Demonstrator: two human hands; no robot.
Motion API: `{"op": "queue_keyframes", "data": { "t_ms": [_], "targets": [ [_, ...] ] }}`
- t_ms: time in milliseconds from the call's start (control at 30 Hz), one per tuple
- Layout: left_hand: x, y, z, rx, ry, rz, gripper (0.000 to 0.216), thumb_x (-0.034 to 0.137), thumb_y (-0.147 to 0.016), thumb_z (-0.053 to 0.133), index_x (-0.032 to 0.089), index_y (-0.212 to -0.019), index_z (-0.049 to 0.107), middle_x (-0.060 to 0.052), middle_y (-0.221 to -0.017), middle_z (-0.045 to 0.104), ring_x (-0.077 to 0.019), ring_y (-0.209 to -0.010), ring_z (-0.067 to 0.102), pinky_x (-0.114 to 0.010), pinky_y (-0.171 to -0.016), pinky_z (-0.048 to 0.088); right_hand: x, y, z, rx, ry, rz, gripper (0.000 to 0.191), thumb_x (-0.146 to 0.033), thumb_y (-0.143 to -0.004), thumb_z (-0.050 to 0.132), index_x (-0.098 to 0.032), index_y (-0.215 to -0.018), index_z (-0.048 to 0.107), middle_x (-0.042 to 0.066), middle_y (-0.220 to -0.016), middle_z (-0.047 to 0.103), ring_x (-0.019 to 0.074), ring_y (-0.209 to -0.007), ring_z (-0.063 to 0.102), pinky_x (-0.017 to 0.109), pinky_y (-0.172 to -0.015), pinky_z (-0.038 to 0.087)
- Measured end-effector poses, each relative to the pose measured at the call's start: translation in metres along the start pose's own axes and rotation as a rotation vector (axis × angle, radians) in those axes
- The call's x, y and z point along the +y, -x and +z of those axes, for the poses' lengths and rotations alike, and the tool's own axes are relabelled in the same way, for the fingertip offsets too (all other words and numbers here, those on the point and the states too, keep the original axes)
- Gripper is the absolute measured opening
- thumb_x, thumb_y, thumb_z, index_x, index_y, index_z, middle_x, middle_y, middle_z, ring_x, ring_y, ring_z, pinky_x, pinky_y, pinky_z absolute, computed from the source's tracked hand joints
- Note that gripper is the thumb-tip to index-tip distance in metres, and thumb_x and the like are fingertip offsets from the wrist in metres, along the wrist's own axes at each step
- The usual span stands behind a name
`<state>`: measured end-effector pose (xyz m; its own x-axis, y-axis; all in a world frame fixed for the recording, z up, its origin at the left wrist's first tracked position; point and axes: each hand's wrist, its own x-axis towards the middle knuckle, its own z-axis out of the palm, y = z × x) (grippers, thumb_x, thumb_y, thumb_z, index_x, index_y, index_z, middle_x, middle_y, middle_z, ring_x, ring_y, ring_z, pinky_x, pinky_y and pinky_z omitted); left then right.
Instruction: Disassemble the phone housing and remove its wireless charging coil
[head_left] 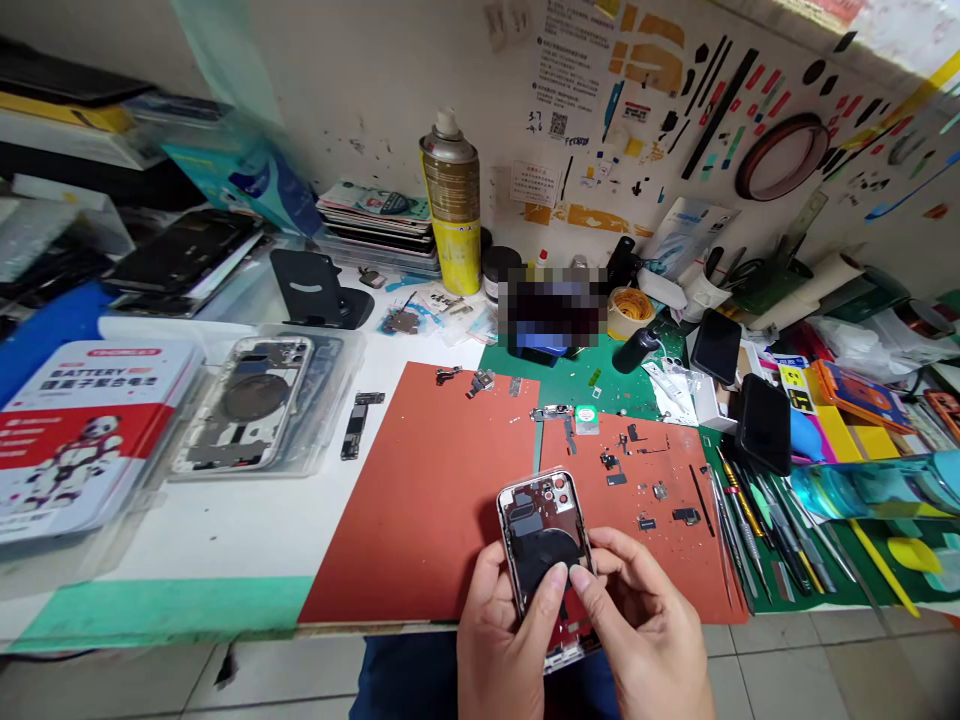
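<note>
Between my two hands is an opened phone housing (pixel 551 510), tilted up at the front edge of the red mat (pixel 405 500). Its inside faces me, with a dark round pad in the middle and camera openings at the top. My left hand (pixel 506 630) grips its left side, thumb pressed on the round pad. From the right side my right hand (pixel 645 620) holds it too, with its thumb on the same pad close to the left thumb. Small phone parts (pixel 615 465) lie on the mat beyond my right hand. Fingertips behind the housing are hidden.
Tweezers and screwdrivers (pixel 780 530) lie at the right, beside two dark phones (pixel 763 425). Another phone housing (pixel 247 400) rests in a plastic tray at the left, near a logic board (pixel 360 425). A spray can (pixel 454 205) stands at the back.
</note>
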<state>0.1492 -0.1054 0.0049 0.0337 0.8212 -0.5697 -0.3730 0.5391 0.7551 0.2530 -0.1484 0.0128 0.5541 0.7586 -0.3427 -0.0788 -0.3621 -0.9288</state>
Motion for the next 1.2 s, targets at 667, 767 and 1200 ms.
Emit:
{"op": "queue_keyframes", "data": {
  "t_ms": [667, 767, 1200],
  "targets": [
    [-0.012, -0.004, -0.008, -0.127, 0.128, -0.035, 0.052, 0.043, -0.086, 0.084, 0.022, -0.126, 0.059, -0.014, -0.122, 0.08, -0.0329, -0.112, 0.077, -0.043, -0.098, 0.061, 0.004, 0.0, 0.001, -0.008, -0.002, -0.128, 0.045, -0.039, -0.09, 0.078, -0.023, -0.13, 0.069, 0.008, -0.104, 0.078, 0.0213, -0.095, 0.076, 0.027, -0.081, 0.064],
    [-0.014, -0.005, -0.01, -0.141, 0.109, -0.033, 0.053, 0.046, -0.087, 0.082, 0.023, -0.129, 0.058, -0.014, -0.125, 0.079, -0.033, -0.115, 0.076, -0.043, -0.1, 0.059, 0.005, 0.001, -0.001, -0.009, 0.032, -0.136, 0.046, -0.04, -0.09, 0.078, -0.022, -0.131, 0.069, 0.009, -0.105, 0.078, 0.0216, -0.096, 0.076, 0.026, -0.081, 0.064],
    [-0.012, 0.004, -0.004, -0.172, 0.257, 0.018, 0.049, 0.043, -0.091, 0.08, 0.022, -0.132, 0.064, -0.014, -0.133, 0.075, -0.0336, -0.126, 0.07, -0.044, -0.111, 0.053, -0.004, -0.01, -0.001, -0.027, -0.147, -0.077, 0.041, -0.034, -0.083, 0.086, -0.023, -0.12, 0.072, 0.003, -0.09, 0.076, 0.0155, -0.079, 0.075, 0.023, -0.077, 0.064]
  ]
}}
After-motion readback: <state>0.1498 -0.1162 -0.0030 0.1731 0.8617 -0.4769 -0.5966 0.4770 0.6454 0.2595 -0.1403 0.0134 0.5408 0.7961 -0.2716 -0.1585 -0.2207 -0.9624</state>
